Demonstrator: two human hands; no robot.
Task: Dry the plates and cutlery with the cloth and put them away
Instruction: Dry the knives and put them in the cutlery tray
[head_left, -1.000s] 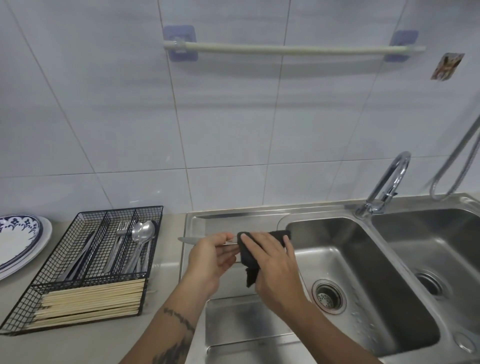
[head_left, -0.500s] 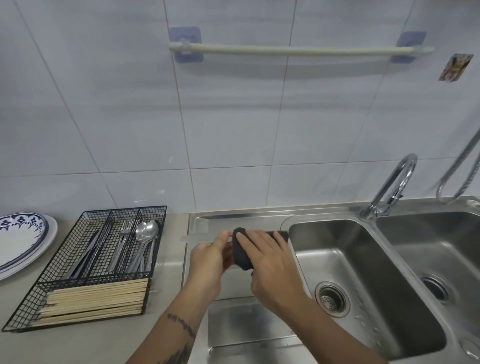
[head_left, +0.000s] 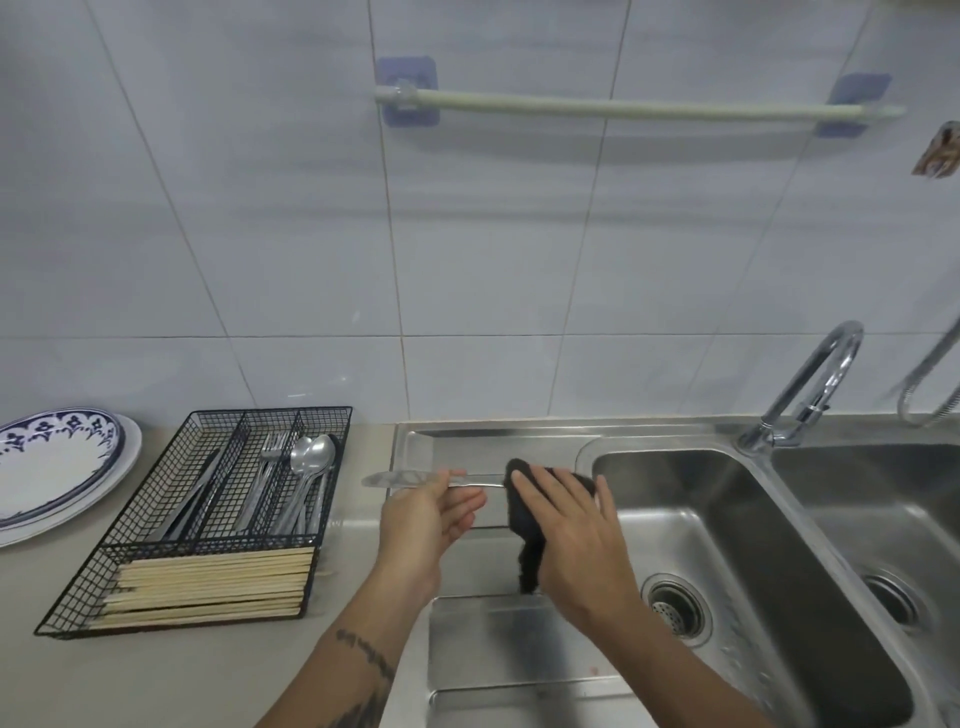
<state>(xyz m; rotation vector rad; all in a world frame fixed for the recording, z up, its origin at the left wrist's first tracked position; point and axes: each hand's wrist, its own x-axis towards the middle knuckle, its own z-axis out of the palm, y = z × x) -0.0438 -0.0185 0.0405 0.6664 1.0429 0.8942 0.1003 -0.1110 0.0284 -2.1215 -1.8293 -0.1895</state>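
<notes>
My left hand (head_left: 426, 514) holds a steel table knife (head_left: 402, 478) level over the sink's drainboard, its rounded end pointing left. My right hand (head_left: 571, 525) grips a dark cloth (head_left: 524, 519) wrapped round the knife's right end, and a tail of cloth hangs down. To the left stands a black wire cutlery tray (head_left: 171, 525) with knives, forks, spoons (head_left: 311, 457) and a row of wooden chopsticks (head_left: 208, 582). Blue-patterned plates (head_left: 47, 467) are stacked at the far left of the counter.
A double steel sink (head_left: 727, 545) fills the right side, with a tap (head_left: 810, 384) and a spray hose (head_left: 930, 384) behind it. A towel rail (head_left: 639, 109) is fixed to the tiled wall. The beige counter (head_left: 182, 675) runs under the tray.
My right hand has slid the cloth to the right along the knife, baring more of the metal. The cloth's tail hangs lower again. My view has shifted slightly.
</notes>
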